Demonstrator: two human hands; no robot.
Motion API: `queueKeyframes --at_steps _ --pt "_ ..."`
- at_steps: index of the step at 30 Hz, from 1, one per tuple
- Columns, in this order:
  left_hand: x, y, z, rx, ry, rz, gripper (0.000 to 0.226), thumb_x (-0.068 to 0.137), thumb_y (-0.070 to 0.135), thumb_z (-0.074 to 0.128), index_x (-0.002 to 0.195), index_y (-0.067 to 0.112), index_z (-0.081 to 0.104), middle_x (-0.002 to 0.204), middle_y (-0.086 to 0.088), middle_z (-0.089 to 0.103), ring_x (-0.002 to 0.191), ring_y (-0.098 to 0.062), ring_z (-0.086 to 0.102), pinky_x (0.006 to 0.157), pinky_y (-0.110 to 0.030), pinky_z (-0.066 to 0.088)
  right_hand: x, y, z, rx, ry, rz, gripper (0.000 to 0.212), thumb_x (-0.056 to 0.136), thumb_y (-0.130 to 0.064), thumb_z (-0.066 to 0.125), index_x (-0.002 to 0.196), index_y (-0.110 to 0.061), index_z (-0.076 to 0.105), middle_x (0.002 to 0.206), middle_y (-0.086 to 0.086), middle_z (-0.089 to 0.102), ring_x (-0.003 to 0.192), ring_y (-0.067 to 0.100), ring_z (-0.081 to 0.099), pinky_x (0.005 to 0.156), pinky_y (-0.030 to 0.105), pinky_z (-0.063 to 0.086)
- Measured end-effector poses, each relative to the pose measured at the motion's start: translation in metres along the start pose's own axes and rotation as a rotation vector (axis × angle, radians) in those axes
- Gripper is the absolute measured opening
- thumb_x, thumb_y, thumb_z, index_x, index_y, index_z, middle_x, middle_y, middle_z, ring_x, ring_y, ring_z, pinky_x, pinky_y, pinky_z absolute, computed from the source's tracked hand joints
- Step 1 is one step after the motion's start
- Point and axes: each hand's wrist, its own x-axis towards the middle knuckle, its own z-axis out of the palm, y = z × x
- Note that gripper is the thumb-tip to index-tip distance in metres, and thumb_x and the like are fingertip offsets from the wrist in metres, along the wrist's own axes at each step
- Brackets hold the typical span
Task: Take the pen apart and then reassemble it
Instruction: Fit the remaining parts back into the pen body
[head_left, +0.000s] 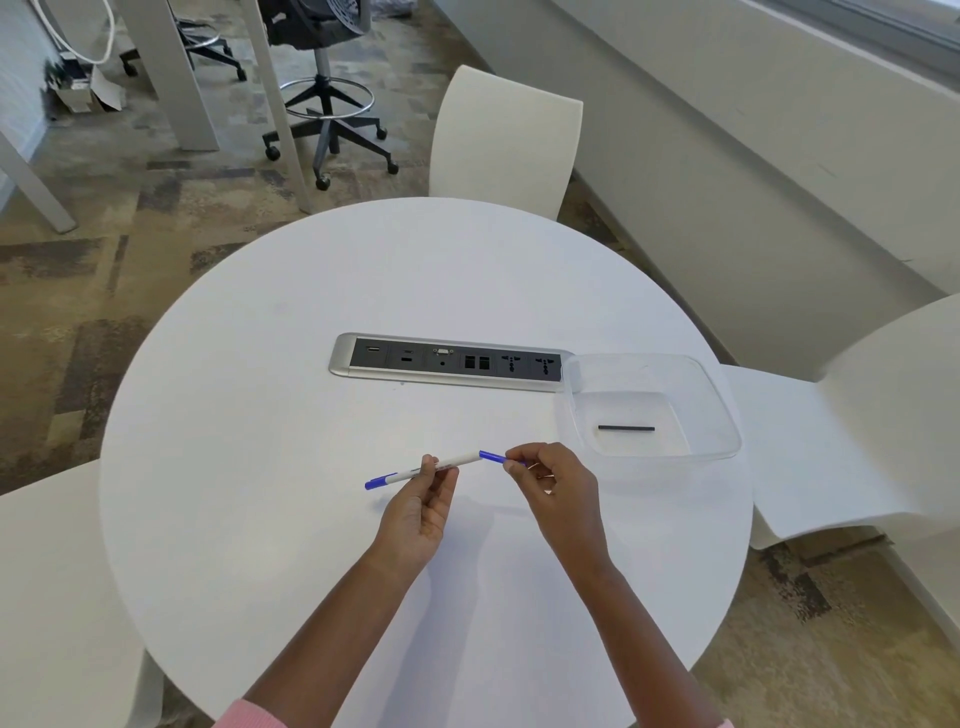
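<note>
A slim pen with a white barrel (457, 461) and a blue end (375, 483) on its left is held above the round white table (311, 415). My left hand (421, 506) pinches the barrel near its middle. My right hand (553, 486) pinches the blue piece (492, 457) at the barrel's right end; I cannot tell whether that piece is joined to the barrel or just touching it. A thin black rod (626, 428) lies alone in the clear plastic tray (722, 410) to the right.
A silver and black socket panel (447, 359) is set into the middle of the table. White chairs stand at the far side (506, 140), the right (857, 441) and the near left (52, 597). A black office stool (327, 104) stands further off.
</note>
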Motion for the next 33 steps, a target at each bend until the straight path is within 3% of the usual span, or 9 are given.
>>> queueKeyframes --at_steps 6,9,15,18,22,25,29,33 --pt "0.003 -0.001 0.000 0.036 0.005 0.046 0.010 0.089 0.006 0.053 0.081 0.001 0.058 0.054 -0.007 0.067 0.047 -0.014 0.067 0.072 -0.028 0.056 0.003 0.003 -0.005 -0.174 -0.058 -0.182 0.010 0.081 -0.003 0.061 0.087 -0.009 0.067 0.081 0.000 0.057 0.075 0.001 0.053 0.066 0.007 0.042" --pt "0.001 -0.002 0.003 0.135 0.001 0.100 0.010 0.088 0.005 0.056 0.080 0.000 0.059 0.065 -0.007 0.064 0.052 -0.013 0.067 0.055 -0.025 0.059 0.006 0.004 -0.006 -0.264 -0.081 -0.272 0.011 0.081 -0.004 0.058 0.087 -0.007 0.067 0.081 0.005 0.058 0.074 0.005 0.047 0.067 0.004 0.039" --pt "-0.004 -0.006 0.011 0.233 -0.049 0.144 0.009 0.088 0.005 0.056 0.081 0.001 0.059 0.076 -0.008 0.060 0.070 -0.016 0.063 0.056 -0.022 0.058 0.008 0.002 -0.003 -0.153 -0.080 -0.154 0.007 0.081 -0.007 0.063 0.084 -0.010 0.068 0.077 0.001 0.062 0.068 0.004 0.053 0.065 0.011 0.043" --pt "-0.005 -0.007 0.013 0.274 -0.066 0.150 0.007 0.087 0.005 0.057 0.082 0.002 0.061 0.075 -0.007 0.062 0.066 -0.015 0.066 0.056 -0.021 0.058 0.007 0.002 -0.001 -0.091 -0.084 -0.063 0.006 0.082 -0.010 0.063 0.086 -0.012 0.067 0.077 -0.002 0.063 0.076 0.002 0.055 0.064 0.008 0.043" --pt "-0.004 -0.009 0.013 0.293 -0.068 0.165 0.006 0.086 0.002 0.057 0.082 0.002 0.061 0.081 -0.006 0.059 0.071 -0.015 0.064 0.056 -0.019 0.057 0.006 0.001 -0.002 -0.023 -0.091 0.009 0.015 0.080 -0.008 0.065 0.093 -0.015 0.064 0.082 0.001 0.064 0.074 -0.001 0.056 0.064 0.006 0.044" --pt "-0.004 -0.010 0.015 0.282 -0.064 0.171 0.005 0.086 0.002 0.057 0.083 0.001 0.060 0.081 -0.006 0.059 0.077 -0.017 0.061 0.059 -0.019 0.058 0.005 0.001 -0.004 -0.042 -0.074 -0.016 0.017 0.079 -0.003 0.064 0.094 -0.011 0.064 0.083 0.001 0.063 0.073 -0.001 0.057 0.064 0.005 0.044" --pt "-0.004 -0.012 0.017 0.285 -0.060 0.179 0.005 0.086 0.002 0.057 0.083 0.001 0.061 0.083 -0.008 0.059 0.078 -0.018 0.060 0.062 -0.021 0.057 0.004 0.003 -0.007 -0.099 -0.062 -0.069 0.009 0.082 -0.004 0.061 0.089 -0.008 0.065 0.085 0.004 0.066 0.077 0.012 0.060 0.069 0.014 0.045" --pt "-0.004 -0.015 0.018 0.295 -0.069 0.185 0.005 0.086 0.003 0.057 0.084 0.002 0.061 0.084 -0.008 0.060 0.081 -0.018 0.061 0.070 -0.023 0.058 0.006 0.001 -0.009 -0.133 -0.065 -0.075 0.007 0.084 -0.006 0.058 0.087 -0.007 0.065 0.079 -0.001 0.060 0.072 0.009 0.054 0.066 0.011 0.040"
